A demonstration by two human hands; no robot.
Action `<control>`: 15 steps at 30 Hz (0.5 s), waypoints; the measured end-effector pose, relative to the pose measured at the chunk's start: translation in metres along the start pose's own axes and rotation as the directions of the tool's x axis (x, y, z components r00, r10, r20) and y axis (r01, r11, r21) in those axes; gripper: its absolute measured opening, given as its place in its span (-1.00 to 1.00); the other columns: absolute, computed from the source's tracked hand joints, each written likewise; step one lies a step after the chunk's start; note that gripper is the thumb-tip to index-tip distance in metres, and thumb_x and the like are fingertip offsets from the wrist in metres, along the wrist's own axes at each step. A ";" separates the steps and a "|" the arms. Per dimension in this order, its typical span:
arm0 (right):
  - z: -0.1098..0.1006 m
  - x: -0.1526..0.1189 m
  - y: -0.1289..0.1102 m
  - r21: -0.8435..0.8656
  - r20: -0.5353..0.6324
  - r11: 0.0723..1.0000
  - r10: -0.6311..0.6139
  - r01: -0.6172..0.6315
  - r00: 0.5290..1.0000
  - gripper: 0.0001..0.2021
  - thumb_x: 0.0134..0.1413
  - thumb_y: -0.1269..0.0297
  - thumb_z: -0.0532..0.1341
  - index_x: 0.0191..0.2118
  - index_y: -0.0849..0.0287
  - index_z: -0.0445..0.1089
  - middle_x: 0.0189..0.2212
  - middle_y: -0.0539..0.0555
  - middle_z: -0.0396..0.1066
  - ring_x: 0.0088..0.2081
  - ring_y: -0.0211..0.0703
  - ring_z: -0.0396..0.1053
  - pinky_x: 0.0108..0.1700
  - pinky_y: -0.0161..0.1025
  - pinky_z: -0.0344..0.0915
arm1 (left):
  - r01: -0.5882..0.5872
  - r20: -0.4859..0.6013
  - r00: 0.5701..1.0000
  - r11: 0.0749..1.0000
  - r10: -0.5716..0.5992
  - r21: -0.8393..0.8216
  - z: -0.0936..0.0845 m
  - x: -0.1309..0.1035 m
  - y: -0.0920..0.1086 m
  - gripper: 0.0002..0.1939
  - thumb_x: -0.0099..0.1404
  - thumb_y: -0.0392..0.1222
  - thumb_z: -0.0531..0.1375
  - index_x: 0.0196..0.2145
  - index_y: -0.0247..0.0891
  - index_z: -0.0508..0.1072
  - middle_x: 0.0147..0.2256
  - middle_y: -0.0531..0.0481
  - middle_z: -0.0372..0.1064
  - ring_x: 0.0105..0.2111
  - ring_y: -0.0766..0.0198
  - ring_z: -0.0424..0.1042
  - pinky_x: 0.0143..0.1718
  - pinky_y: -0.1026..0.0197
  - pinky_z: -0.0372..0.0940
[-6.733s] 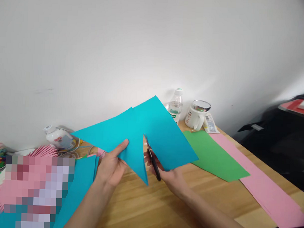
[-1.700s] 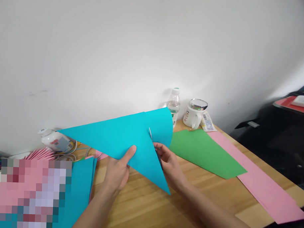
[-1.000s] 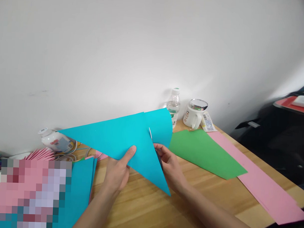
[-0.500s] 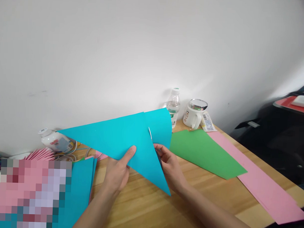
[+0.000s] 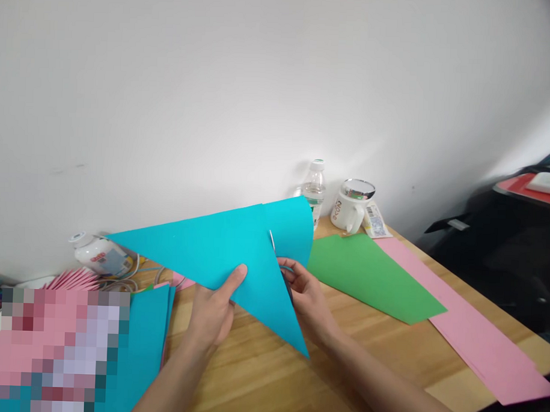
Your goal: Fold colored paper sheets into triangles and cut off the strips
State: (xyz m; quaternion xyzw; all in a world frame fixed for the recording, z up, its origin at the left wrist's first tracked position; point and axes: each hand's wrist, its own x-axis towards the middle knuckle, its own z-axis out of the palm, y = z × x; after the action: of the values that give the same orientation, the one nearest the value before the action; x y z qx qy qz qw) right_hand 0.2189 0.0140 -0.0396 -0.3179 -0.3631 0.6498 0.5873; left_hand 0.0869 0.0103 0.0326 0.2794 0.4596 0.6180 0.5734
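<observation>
A large sheet of blue paper (image 5: 201, 242) is held up over the table, its right part curling back. My left hand (image 5: 217, 303) pinches its lower edge, thumb on top and fingers underneath. My right hand (image 5: 305, 297) is closed around the dark handles of a pair of scissors (image 5: 272, 241). A thin strip of metal blade shows at the cut in the paper; the rest of the scissors is mostly hidden behind the sheet and my fingers.
Green paper (image 5: 376, 278) and long pink paper (image 5: 486, 345) lie on the wooden table (image 5: 251, 379) at right. Behind them stand a water bottle (image 5: 315, 186) and a lidded white mug (image 5: 347, 214). At left are a white bottle (image 5: 102, 254), cables and stacked blue paper (image 5: 148, 334).
The curled right part of the blue paper has shifted slightly right, and its lower tip sits a little lower. Both hands keep their holds almost in place.
</observation>
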 end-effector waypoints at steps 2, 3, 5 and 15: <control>-0.001 0.001 -0.002 0.000 0.000 1.000 -0.019 0.019 1.000 -0.58 -0.18 0.13 0.38 -0.19 0.11 0.28 -0.34 0.05 0.45 -0.34 -0.17 0.40 -0.44 -0.33 0.25 | 0.013 -0.002 1.000 1.000 -0.013 0.008 0.001 -0.002 0.000 -0.21 -0.17 -0.33 0.41 0.06 -0.27 0.30 -0.07 -0.20 0.42 -0.05 -0.03 0.38 -0.03 -0.05 0.32; -0.001 0.001 -0.002 -0.003 -0.004 1.000 -0.027 0.027 1.000 -0.59 -0.18 0.13 0.37 -0.19 0.12 0.28 -0.33 0.05 0.45 -0.32 -0.16 0.41 -0.43 -0.32 0.27 | 0.023 -0.005 1.000 1.000 -0.023 0.014 0.002 -0.003 0.000 -0.22 -0.17 -0.33 0.40 0.05 -0.27 0.30 -0.07 -0.21 0.42 -0.05 -0.03 0.38 -0.03 -0.06 0.32; -0.001 0.001 -0.004 -0.007 -0.011 0.999 -0.037 0.036 0.999 -0.60 -0.18 0.14 0.37 -0.20 0.11 0.28 -0.33 0.05 0.46 -0.32 -0.15 0.41 -0.42 -0.31 0.28 | 0.037 -0.015 0.999 0.999 -0.036 0.025 0.003 -0.005 0.000 -0.25 -0.16 -0.35 0.40 0.04 -0.28 0.32 -0.08 -0.21 0.43 -0.07 -0.04 0.39 -0.04 -0.06 0.32; 0.000 0.001 -0.004 -0.008 -0.019 1.000 -0.025 0.025 1.000 -0.58 -0.21 0.08 0.37 -0.22 0.12 0.29 -0.36 0.05 0.46 -0.40 -0.17 0.40 -0.47 -0.32 0.24 | 0.045 -0.017 0.999 0.999 -0.045 0.024 0.003 -0.004 -0.001 -0.26 -0.15 -0.35 0.39 0.04 -0.31 0.31 -0.09 -0.21 0.43 -0.08 -0.03 0.40 -0.07 -0.04 0.34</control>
State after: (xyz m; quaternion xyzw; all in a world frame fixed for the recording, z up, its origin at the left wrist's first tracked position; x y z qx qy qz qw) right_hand 0.2211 0.0149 -0.0367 -0.3218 -0.3638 0.6380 0.5975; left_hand 0.0905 0.0066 0.0333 0.2709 0.4780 0.6016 0.5798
